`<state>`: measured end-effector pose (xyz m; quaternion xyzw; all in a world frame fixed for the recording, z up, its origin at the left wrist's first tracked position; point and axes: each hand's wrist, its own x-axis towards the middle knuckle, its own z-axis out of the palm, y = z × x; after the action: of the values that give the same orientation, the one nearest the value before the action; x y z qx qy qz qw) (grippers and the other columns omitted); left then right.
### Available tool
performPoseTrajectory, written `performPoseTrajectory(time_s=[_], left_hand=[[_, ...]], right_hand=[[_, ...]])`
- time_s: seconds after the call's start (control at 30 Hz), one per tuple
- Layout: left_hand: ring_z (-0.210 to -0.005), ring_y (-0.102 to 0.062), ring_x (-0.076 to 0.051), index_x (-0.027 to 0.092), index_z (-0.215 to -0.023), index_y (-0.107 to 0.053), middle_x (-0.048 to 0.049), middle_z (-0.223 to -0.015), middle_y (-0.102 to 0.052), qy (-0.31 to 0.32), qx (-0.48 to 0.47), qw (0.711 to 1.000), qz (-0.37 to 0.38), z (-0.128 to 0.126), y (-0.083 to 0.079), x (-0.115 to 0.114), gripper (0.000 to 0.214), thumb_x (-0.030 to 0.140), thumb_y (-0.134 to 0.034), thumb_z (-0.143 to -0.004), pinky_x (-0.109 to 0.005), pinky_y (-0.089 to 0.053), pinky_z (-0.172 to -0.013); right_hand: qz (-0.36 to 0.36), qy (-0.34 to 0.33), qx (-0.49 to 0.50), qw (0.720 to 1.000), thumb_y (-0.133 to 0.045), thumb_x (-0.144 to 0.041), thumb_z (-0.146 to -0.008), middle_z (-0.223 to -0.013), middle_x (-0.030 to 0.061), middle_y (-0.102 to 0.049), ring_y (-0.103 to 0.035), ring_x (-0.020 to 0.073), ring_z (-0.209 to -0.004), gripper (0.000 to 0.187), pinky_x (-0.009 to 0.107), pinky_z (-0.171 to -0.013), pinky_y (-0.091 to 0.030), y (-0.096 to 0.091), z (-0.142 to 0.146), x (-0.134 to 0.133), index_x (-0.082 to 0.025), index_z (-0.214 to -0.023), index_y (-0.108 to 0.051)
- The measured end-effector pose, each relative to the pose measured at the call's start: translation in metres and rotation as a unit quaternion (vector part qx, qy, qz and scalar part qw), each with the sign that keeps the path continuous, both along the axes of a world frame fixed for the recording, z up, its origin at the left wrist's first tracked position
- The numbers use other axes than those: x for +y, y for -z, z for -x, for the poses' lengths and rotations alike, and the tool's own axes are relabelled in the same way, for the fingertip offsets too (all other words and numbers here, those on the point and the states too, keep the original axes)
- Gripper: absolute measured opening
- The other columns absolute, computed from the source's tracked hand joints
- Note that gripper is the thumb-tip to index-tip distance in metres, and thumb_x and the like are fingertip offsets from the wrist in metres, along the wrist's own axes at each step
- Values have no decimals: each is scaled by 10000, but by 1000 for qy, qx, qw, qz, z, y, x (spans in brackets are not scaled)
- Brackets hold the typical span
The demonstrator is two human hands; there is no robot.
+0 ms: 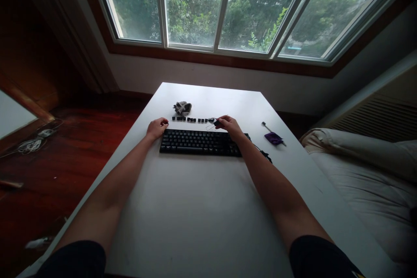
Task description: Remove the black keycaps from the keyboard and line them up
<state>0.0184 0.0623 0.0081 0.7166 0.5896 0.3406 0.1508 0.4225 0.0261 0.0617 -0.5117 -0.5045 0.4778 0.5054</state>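
Note:
A black keyboard (198,142) lies flat on the white table in front of me. At its upper left corner is my left hand (157,128), fingers closed, with a small dark piece at the fingertips that looks like a keycap (166,124). Over the keyboard's upper right part, my right hand (230,126) pinches a wire keycap puller (216,123) by its dark end. The puller's thin wires point left, above the table just behind the keyboard. Several loose black keycaps (191,120) stand in a row behind the keyboard, between my hands.
A crumpled grey cloth (182,107) sits behind the keycap row. To the right lie a brush (266,127), a purple cloth-like item (274,139) and a black cable (265,154). The white table (195,208) stands before a window, with a pale padded seat (361,182) on the right.

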Motion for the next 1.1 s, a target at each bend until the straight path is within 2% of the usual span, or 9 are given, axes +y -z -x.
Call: performPoseTrajectory(time_s=[0.1,0.23,0.4,0.63,0.73,0.83,0.9,1.03,1.1], left_hand=[[-792,-655,-227,255,-963,-778,-40,-850,-737,28,25,999,-9,2,1,19,234,346,-686,-768,-357,-519,-806],[-874,-629,-245,243,-956,-807,-76,-950,-709,46,57,996,-49,1,5,33,249,363,-699,-767,-399,-498,-923],[-885,-609,-249,238,-1012,-802,-81,-958,-698,35,61,996,-62,-1,8,31,265,341,-662,-812,-410,-488,-936],[-864,-610,-240,230,-1082,-768,-73,-979,-707,21,39,997,-57,-2,6,24,303,298,-656,-809,-408,-496,-937],[-846,-614,-228,225,-1102,-755,-74,-999,-700,18,21,998,-51,0,6,22,315,289,-656,-810,-401,-503,-931],[-851,-623,-222,212,-1110,-748,-85,-1035,-683,14,2,999,-45,1,6,18,321,267,-650,-810,-399,-508,-939],[-866,-630,-221,204,-1116,-742,-93,-1070,-678,3,-13,999,-46,1,5,13,323,247,-628,-816,-398,-511,-943],[-896,-642,-232,200,-1019,-749,-90,-1056,-707,-57,-33,996,-58,-2,4,-6,258,242,-550,-860,-392,-518,-925],[-888,-652,-234,212,-981,-754,-74,-1034,-729,-53,-44,997,-39,-3,3,-17,236,259,-554,-863,-385,-524,-901]], right_hand=[[37,-9,-35,999,-798,-488,-708,-844,65,-768,-731,180,-661,392,314,-702,-509,2,-20,-3,-188,-909,-645],[51,-39,-44,997,-788,-503,-715,-870,79,-773,-745,198,-711,423,292,-677,-491,3,-25,-9,-184,-958,-650],[52,-51,-33,997,-772,-495,-731,-891,73,-773,-740,182,-713,400,285,-677,-501,4,-26,-16,-191,-965,-656],[39,-24,-11,999,-756,-456,-776,-823,45,-757,-733,169,-691,320,288,-691,-542,4,-20,-21,-197,-932,-651],[11,-12,9,1000,-753,-438,-805,-811,41,-750,-714,149,-645,287,303,-711,-575,-2,-5,-20,-194,-908,-641],[-15,-38,12,999,-743,-455,-827,-843,43,-754,-719,148,-652,297,291,-680,-584,-10,19,-17,-193,-928,-646],[-39,-63,9,997,-762,-468,-810,-830,40,-750,-723,150,-655,320,279,-662,-584,-14,40,-13,-187,-920,-654],[-83,-144,-15,986,-766,-501,-803,-816,48,-753,-732,170,-652,350,298,-658,-598,-18,90,-2,-175,-901,-685],[-110,-156,-52,980,-752,-492,-825,-788,38,-751,-735,176,-653,323,306,-664,-599,-21,117,1,-183,-901,-702]])
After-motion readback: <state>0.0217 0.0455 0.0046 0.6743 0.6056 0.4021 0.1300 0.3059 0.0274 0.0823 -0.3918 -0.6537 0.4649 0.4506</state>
